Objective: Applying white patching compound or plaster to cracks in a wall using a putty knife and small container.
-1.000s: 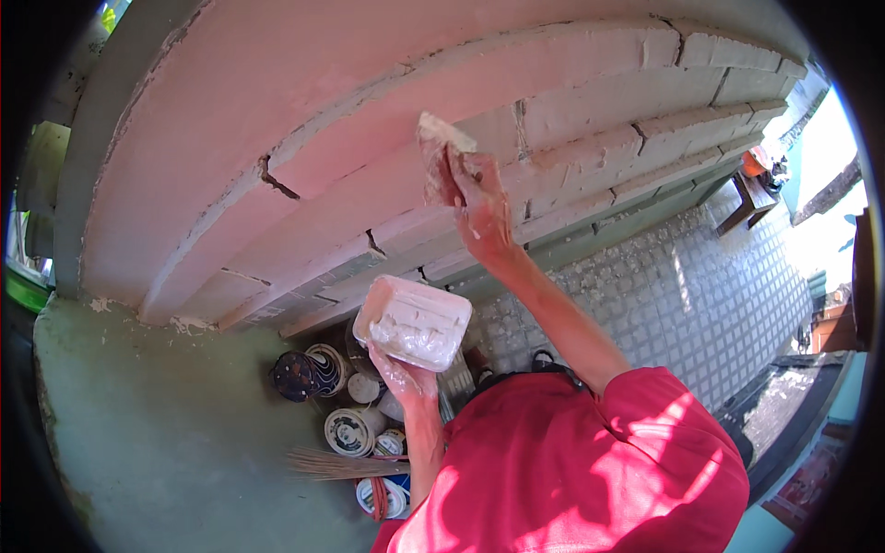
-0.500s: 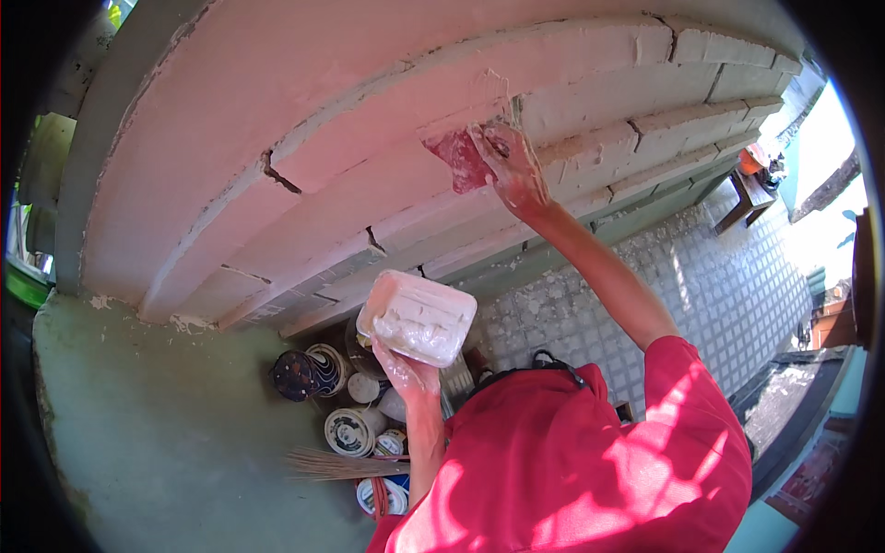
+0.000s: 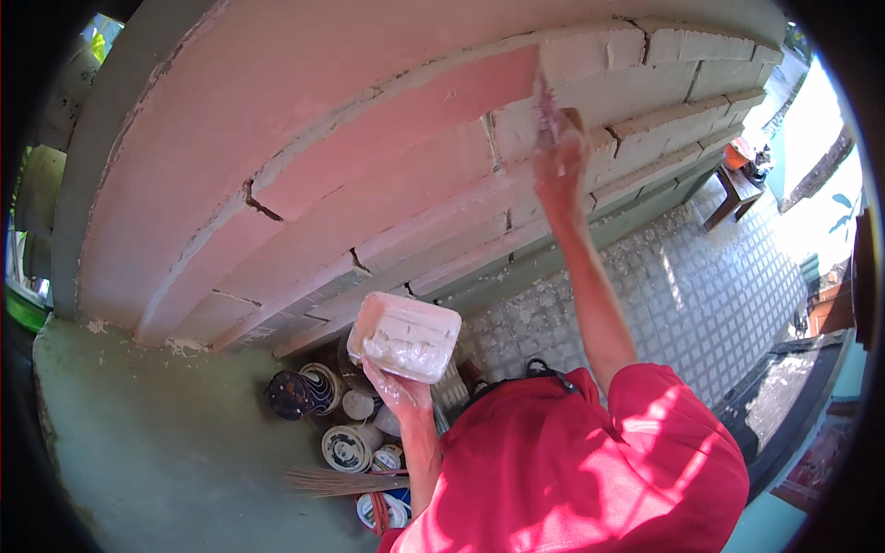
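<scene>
My left hand (image 3: 398,387), smeared with white paste, supports a white plastic tub (image 3: 413,334) from below and behind. Pale putty lies inside this tub, which tilts toward me. Up at the wall, my right hand (image 3: 560,168) grips a putty scraper (image 3: 546,103), seen nearly edge-on and blurred by motion. Its blade is against or very close to the wall (image 3: 479,85); I cannot tell which. Left of the blade, the raised band of wall looks smooth and pinkish, while paler grey-white surface shows to the right.
Horizontal ledges with dark cracks (image 3: 263,201) run along the wall. Below stand several paint buckets (image 3: 348,449), a dark patterned cap (image 3: 291,394) and a bundle of thin sticks (image 3: 336,481). A wooden stool (image 3: 733,198) stands on the tiled floor (image 3: 636,276) farther right.
My right hand has moved right along the wall, and the scraper has turned from flat to nearly edge-on. The tub in my left hand sits slightly lower and farther left in view.
</scene>
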Demonstrator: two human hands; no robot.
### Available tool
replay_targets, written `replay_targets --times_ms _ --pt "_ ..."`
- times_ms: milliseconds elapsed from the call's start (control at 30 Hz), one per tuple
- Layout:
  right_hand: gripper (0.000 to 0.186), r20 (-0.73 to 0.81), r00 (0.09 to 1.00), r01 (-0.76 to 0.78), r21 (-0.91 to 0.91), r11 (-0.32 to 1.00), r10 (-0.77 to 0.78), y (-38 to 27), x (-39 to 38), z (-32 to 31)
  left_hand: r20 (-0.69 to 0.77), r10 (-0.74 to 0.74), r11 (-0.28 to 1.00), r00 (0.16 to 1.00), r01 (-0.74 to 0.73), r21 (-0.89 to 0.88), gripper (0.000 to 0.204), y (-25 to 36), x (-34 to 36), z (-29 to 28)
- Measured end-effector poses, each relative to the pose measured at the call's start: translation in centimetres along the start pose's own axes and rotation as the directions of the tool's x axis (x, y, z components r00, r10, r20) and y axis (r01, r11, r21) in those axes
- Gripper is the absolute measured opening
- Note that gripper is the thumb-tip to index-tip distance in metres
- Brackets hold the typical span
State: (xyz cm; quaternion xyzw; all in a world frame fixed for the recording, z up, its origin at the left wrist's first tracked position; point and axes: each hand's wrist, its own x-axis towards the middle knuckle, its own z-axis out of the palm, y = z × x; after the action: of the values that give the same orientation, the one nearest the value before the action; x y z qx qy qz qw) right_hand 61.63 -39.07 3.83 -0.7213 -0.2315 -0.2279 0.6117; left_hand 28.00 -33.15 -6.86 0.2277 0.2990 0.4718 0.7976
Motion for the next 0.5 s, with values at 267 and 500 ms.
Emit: replay_targets --times_ms 267,500 --pt "0.051 0.273 0.929 0.213 0.157 0.964 -0.250 -6.2 -8.8 5.7 0.050 -0.018 1.000 0.999 0.017 0.005 0.064 -1.0 0.2 1.2" --pt "0.034 -0.071 0.995 0.087 0.189 0.978 -0.075 -0.8 -1.9 0.7 0.030 0.026 0.999 0.999 -0.025 -0.019 0.063 -0.9 -0.4 1.4"
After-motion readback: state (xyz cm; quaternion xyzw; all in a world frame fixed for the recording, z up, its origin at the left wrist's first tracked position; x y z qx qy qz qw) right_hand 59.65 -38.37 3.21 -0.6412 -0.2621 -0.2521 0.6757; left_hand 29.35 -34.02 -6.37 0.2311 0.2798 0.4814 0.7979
